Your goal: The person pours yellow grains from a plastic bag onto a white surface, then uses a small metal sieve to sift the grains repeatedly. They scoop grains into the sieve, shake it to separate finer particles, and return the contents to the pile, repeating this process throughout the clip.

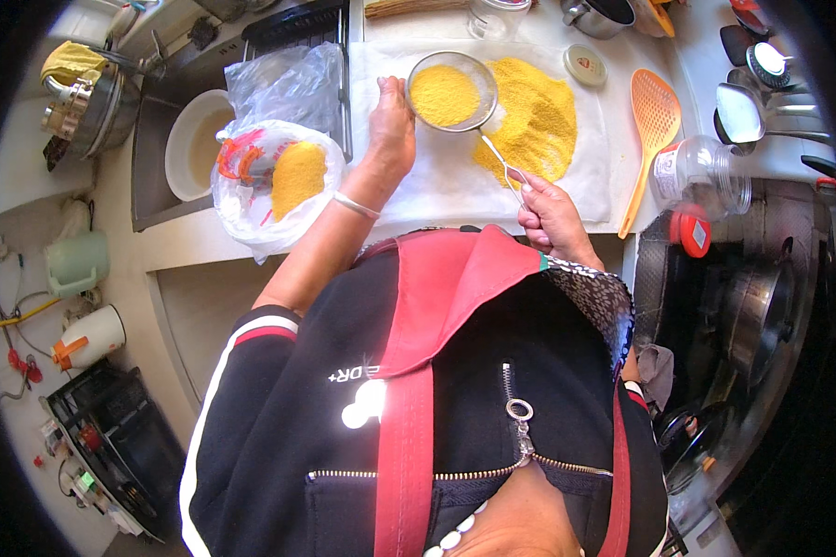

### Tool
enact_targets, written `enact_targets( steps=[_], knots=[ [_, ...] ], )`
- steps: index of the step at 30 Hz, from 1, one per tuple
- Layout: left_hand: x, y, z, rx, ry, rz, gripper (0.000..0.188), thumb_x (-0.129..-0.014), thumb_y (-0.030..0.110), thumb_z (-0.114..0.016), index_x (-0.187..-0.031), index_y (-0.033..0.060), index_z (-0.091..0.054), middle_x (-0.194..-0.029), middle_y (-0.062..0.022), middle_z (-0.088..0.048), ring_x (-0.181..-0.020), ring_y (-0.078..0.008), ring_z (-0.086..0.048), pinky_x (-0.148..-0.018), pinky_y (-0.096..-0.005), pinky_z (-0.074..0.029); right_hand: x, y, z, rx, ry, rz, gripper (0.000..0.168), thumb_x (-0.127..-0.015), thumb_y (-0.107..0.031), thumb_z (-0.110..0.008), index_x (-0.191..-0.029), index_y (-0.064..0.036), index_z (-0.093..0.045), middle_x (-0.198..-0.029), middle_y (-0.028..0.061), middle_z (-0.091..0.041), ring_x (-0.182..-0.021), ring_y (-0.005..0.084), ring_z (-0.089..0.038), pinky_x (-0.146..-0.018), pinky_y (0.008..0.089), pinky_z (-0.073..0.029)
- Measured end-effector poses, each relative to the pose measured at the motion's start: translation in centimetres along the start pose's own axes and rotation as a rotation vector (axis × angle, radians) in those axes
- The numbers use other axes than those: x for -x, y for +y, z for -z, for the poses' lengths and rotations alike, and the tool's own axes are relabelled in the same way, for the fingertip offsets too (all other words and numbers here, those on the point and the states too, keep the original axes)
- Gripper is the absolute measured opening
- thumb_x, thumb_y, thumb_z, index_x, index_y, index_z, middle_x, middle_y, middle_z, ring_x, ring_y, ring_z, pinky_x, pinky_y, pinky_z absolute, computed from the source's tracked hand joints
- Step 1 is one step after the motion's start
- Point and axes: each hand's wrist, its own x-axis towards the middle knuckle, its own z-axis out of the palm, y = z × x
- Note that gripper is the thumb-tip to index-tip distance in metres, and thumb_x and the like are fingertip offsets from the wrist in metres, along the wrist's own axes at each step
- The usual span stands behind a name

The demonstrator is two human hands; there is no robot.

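My right hand (554, 219) grips the wire handle of a round mesh sieve (453, 90), which holds fine yellow meal. My left hand (393, 125) is upright against the sieve's left rim, its palm side towards the rim and its fingers together; I see nothing held in it. Beneath and to the right of the sieve, coarser yellow meal (536, 118) is spread over a white sheet (439, 188). Left of my left forearm, a plastic bag (233, 209) lies opened out with more yellow meal (299, 181) inside.
A sink (150, 167) with a white basin (179, 143) is at the left, beside a clear plastic bag (289, 87). To the right lie a round lid (585, 65), an orange slotted spatula (648, 132), a clear jar (703, 174) and a red lid (691, 232). Another jar (496, 19) stands behind the sieve.
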Motion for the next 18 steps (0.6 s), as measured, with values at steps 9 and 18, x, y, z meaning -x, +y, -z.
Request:
enact_targets(
  steps=[9, 18],
  knots=[
    [-0.6, -0.3, -0.3, -0.095, 0.034, -0.05, 0.072, -0.089, 0.05, -0.025, -0.134, -0.0029, -0.007, -0.142, -0.0139, -0.01, -0.131, -0.0196, -0.009, -0.106, -0.0308, -0.006, 0.3, -0.4, 0.6, -0.004, 0.002, -0.001, 0.038, -0.091, -0.016, -0.036, -0.128, -0.008, -0.035, -0.057, -0.0024, -0.033, -0.044, 0.0032, -0.027, -0.032, 0.0141, -0.021],
    [-1.0, -0.4, -0.9, -0.054, 0.006, -0.047, 0.074, -0.088, 0.051, -0.029, -0.134, -0.0023, -0.005, -0.141, -0.013, -0.013, -0.131, -0.02, -0.011, -0.106, -0.0316, -0.007, 0.2, 0.5, 0.8, 0.016, -0.025, 0.02, 0.038, -0.09, -0.016, -0.038, -0.127, -0.006, -0.036, -0.059, -0.0036, -0.031, -0.047, 0.0036, -0.029, -0.033, 0.0146, -0.022]
  ],
)
